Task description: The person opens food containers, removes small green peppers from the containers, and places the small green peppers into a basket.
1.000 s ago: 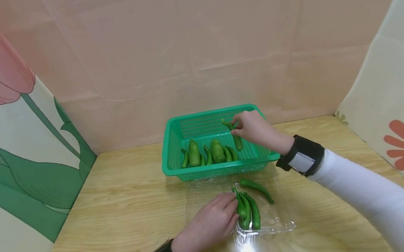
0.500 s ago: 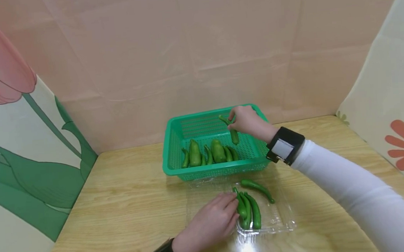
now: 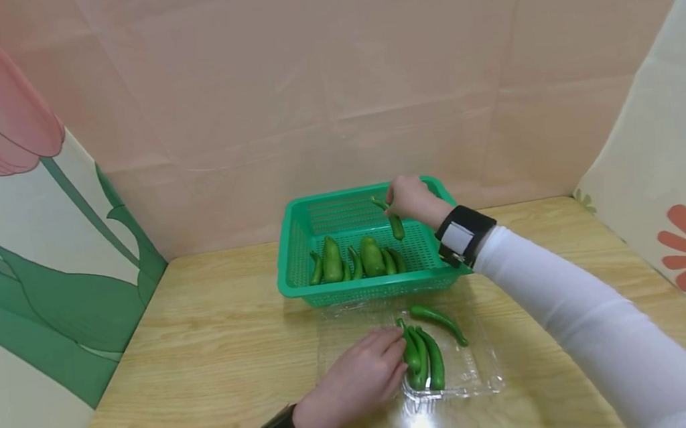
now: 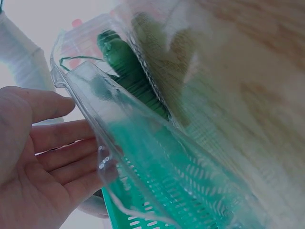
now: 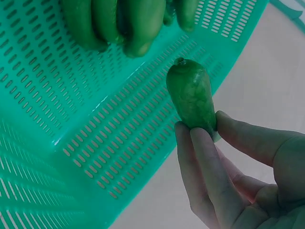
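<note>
My right hand (image 3: 411,198) pinches a green chili pepper (image 3: 396,226) between thumb and fingertips, over the right part of a green plastic basket (image 3: 361,286). In the right wrist view the pepper (image 5: 190,93) points away from the fingers, its far end toward the basket. My left hand (image 3: 364,370) is at a clear plastic container (image 3: 465,379) in front of the basket. Its fairly straight fingers (image 4: 66,157) meet the container's edge in the left wrist view, thumb beside it. Several green chili peppers (image 3: 435,361) lie in the container, and one (image 3: 439,320) lies apart, behind them.
In the basket, several slim green peppers and two thicker green vegetables (image 3: 331,260) stand in a row along the near wall. The wooden table (image 3: 220,344) ends at a pink backdrop (image 3: 226,183), with printed flower panels on both sides.
My right hand has lifted the pepper slightly and carried it a little left and back over the basket. The left hand and the container have stayed in place.
</note>
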### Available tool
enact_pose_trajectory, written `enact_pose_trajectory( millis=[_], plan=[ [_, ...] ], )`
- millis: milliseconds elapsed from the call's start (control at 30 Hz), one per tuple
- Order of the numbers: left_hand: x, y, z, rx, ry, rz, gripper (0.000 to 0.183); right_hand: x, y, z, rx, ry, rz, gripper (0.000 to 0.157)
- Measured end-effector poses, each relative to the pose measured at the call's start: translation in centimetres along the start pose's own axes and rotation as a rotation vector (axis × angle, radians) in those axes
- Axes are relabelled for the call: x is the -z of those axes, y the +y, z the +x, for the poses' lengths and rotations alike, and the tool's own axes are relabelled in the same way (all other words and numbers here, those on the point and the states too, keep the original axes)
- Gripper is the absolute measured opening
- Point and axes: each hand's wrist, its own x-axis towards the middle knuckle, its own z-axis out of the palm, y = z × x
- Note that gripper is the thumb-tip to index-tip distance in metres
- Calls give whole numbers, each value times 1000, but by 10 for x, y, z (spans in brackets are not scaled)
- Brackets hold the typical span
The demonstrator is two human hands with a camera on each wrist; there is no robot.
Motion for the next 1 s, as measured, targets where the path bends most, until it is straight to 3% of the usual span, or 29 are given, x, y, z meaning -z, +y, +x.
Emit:
enact_pose_trajectory(
  millis=[133, 300, 433, 600, 700, 867, 1000],
  plan=[
    [0, 0, 1, 6, -10, -6, 36, -1, 0, 4, -32, -24, 9, 33],
    [2, 1, 1, 16, -25, -20, 36, -6, 2, 11, -40, -30, -4, 16],
    [2, 1, 1, 8, -21, -14, 36, -12, 6, 19, -62, -62, -69, 33],
    [2, 2, 0, 6, -10, -7, 35, -18, 12, 26, -125, -133, -135, 22],
    [2, 3, 0, 5, -6, -6, 35, -19, 15, 24, -159, -177, -108, 21],
    [4, 4, 0, 9, -17, -5, 35, -22, 18, 22, -231, -229, -65, 26],
    [5, 4, -1, 11, -24, -7, 36, -25, 22, 23, -246, -262, -105, 29]
  ],
)
